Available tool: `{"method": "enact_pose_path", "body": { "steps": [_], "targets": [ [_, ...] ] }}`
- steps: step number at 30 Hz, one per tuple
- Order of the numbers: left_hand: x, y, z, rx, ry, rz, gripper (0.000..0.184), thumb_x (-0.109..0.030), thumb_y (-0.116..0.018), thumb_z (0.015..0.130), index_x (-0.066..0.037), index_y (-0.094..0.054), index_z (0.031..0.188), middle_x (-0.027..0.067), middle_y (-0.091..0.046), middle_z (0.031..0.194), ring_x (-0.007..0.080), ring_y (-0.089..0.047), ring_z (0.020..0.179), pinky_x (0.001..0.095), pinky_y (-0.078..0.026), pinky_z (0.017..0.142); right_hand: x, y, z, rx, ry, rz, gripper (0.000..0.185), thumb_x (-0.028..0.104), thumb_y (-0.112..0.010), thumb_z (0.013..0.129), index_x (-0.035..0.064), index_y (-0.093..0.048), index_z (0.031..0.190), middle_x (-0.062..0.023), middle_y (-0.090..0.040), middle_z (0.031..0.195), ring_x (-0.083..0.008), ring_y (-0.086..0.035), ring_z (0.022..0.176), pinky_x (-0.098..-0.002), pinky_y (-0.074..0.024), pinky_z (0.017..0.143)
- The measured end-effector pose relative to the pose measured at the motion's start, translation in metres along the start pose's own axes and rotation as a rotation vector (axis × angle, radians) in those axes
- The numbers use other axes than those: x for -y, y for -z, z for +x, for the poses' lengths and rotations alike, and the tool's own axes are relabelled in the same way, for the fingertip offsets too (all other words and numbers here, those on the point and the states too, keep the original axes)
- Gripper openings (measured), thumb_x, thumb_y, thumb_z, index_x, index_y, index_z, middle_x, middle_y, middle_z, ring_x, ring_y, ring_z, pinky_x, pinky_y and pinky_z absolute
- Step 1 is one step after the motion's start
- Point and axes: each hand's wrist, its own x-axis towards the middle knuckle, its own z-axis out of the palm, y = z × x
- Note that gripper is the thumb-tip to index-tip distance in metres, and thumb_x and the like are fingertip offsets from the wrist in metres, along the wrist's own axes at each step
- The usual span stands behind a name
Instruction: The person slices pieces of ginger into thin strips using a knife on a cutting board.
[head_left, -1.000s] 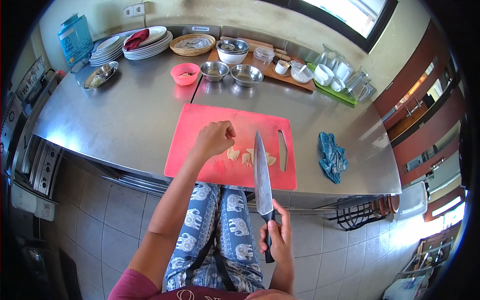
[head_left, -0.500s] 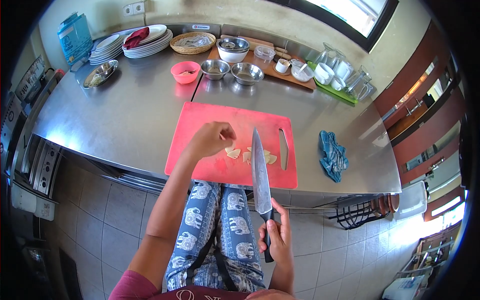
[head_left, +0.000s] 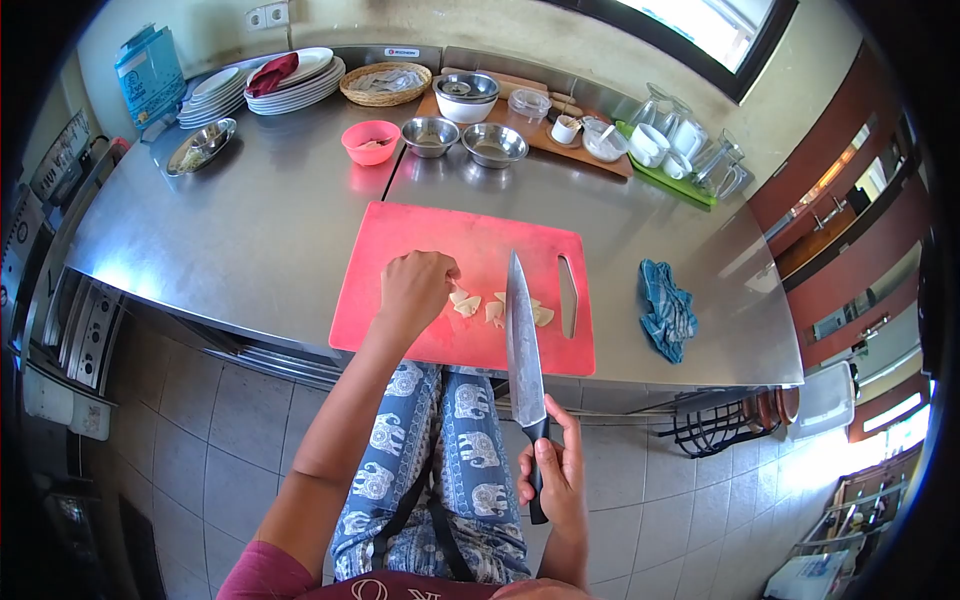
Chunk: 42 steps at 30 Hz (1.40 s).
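My right hand [head_left: 555, 470] grips the black handle of a large kitchen knife [head_left: 522, 345]. Its wide blade points away from me over the right part of a red cutting board [head_left: 400, 235]. Over the board's left half is my left hand [head_left: 418, 285], back up and fingers curled in. Whatever its fingertips pinch, if anything, is hidden. Right beside those fingertips lie a few thin pale slices [head_left: 465, 305]. A second small group of pale slices [head_left: 542, 315] sits around the blade, partly covered by it.
Behind the board stand a pink bowl [head_left: 370, 145] and two steel bowls [head_left: 495, 146]. Plates [head_left: 295, 85] are stacked at the back left. A blue cloth [head_left: 667, 312] lies to the right. Glasses and cups rest on a green tray [head_left: 690, 192].
My left hand has turned knuckles up and its fingers have come down beside the left slices. The knife and my right hand have barely moved.
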Motion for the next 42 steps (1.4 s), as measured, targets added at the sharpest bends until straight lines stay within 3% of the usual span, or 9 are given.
{"method": "enact_pose_path", "body": {
  "steps": [5,14,20,26,29,32,36,42],
  "targets": [
    [0.003,-0.009,0.004,-0.028,-0.044,0.175,0.017,-0.013,-0.074,0.070,-0.011,-0.072,0.086,0.0023,-0.072,0.081,0.0233,-0.069,0.079,0.0375,-0.053,0.072,0.000,0.000,0.000,0.012,0.011,0.000,0.047,0.025,-0.045,0.102,0.0101,-0.029,0.145,-0.0053,-0.050,0.065,-0.0077,-0.045,0.042,-0.0218,-0.0395,0.039],
    [-0.003,-0.006,0.025,0.193,0.092,0.019,0.016,-0.016,-0.072,0.064,-0.010,-0.070,0.079,0.0072,-0.070,0.080,0.0263,-0.068,0.081,0.0391,-0.053,0.070,0.000,-0.002,-0.004,0.020,0.031,-0.011,0.047,0.024,-0.044,0.103,0.0081,-0.029,0.144,-0.0049,-0.050,0.065,-0.0067,-0.044,0.042,-0.0208,-0.0389,0.039],
    [-0.010,-0.019,0.025,0.064,0.166,0.107,0.010,-0.014,-0.071,0.064,-0.012,-0.069,0.073,0.0058,-0.070,0.078,0.0262,-0.068,0.081,0.0395,-0.053,0.071,0.001,-0.001,-0.007,0.001,0.012,0.009,0.045,0.021,-0.043,0.103,0.0080,-0.029,0.144,-0.0044,-0.050,0.065,-0.0061,-0.043,0.043,-0.0203,-0.0386,0.039],
    [-0.010,-0.014,0.029,0.114,0.149,0.042,0.014,-0.016,-0.074,0.066,-0.012,-0.072,0.078,0.0048,-0.070,0.078,0.0248,-0.068,0.080,0.0375,-0.053,0.072,0.001,0.000,-0.008,-0.002,0.018,0.014,0.044,0.019,-0.042,0.103,0.0080,-0.030,0.144,-0.0037,-0.049,0.065,-0.0054,-0.042,0.044,-0.0198,-0.0389,0.040],
    [-0.011,0.005,0.015,0.032,0.031,-0.084,0.012,-0.015,-0.074,0.069,-0.010,-0.072,0.080,0.0055,-0.071,0.079,0.0235,-0.068,0.080,0.0359,-0.052,0.072,0.001,0.002,-0.008,0.002,0.016,0.008,0.047,0.023,-0.044,0.103,0.0095,-0.029,0.145,-0.0046,-0.049,0.065,-0.0067,-0.044,0.043,-0.0211,-0.0395,0.039],
    [-0.013,0.022,0.011,0.157,0.043,-0.244,0.010,-0.016,-0.074,0.072,-0.009,-0.072,0.080,0.0058,-0.072,0.081,0.0219,-0.069,0.079,0.0350,-0.052,0.071,-0.001,0.004,-0.010,-0.007,0.009,0.011,0.047,0.025,-0.045,0.102,0.0100,-0.030,0.145,-0.0050,-0.049,0.065,-0.0073,-0.044,0.042,-0.0215,-0.0394,0.038],
    [-0.023,0.022,0.007,0.211,-0.012,-0.231,0.010,-0.015,-0.074,0.071,-0.011,-0.073,0.080,0.0035,-0.072,0.081,0.0195,-0.069,0.078,0.0342,-0.052,0.071,0.001,0.002,-0.009,-0.006,0.006,0.010,0.044,0.017,-0.041,0.103,0.0083,-0.030,0.144,-0.0029,-0.048,0.065,-0.0055,-0.042,0.043,-0.0200,-0.0380,0.039],
    [-0.022,-0.002,0.002,0.184,0.035,-0.176,0.013,-0.015,-0.074,0.070,-0.011,-0.072,0.083,0.0017,-0.072,0.080,0.0179,-0.069,0.079,0.0343,-0.052,0.070,0.004,0.000,-0.010,0.019,0.015,0.013,0.044,0.018,-0.042,0.103,0.0080,-0.030,0.144,-0.0027,-0.048,0.065,-0.0053,-0.042,0.043,-0.0200,-0.0375,0.039]
  ]
}}
